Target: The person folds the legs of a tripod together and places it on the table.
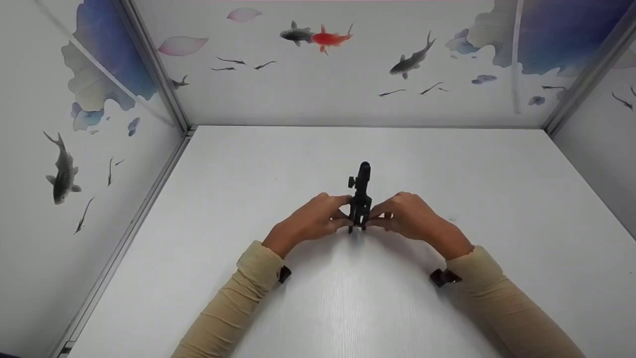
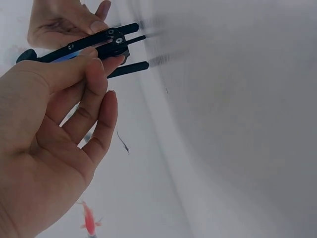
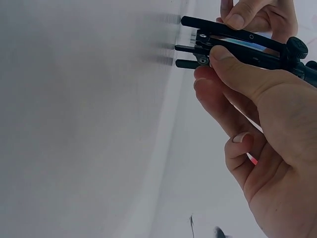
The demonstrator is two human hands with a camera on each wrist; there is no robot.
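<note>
A small black tripod (image 1: 363, 186) stands roughly upright over the middle of the white table, its thin legs close together and pointing down. In both wrist views the leg tips are at or just above the tabletop; which of the two I cannot tell. My left hand (image 1: 318, 217) pinches the tripod's lower part from the left with thumb and fingertips. From the right, my right hand (image 1: 408, 215) pinches a leg low down between thumb and forefinger. A knob (image 3: 296, 48) sticks out on the tripod's upper side in the right wrist view.
The white tabletop (image 1: 198, 278) spreads around both hands. Panels printed with fish close it in at the back (image 1: 338, 94), the left (image 1: 30, 199) and the right (image 1: 601, 144). Dark wrist cameras sit under both sleeve cuffs.
</note>
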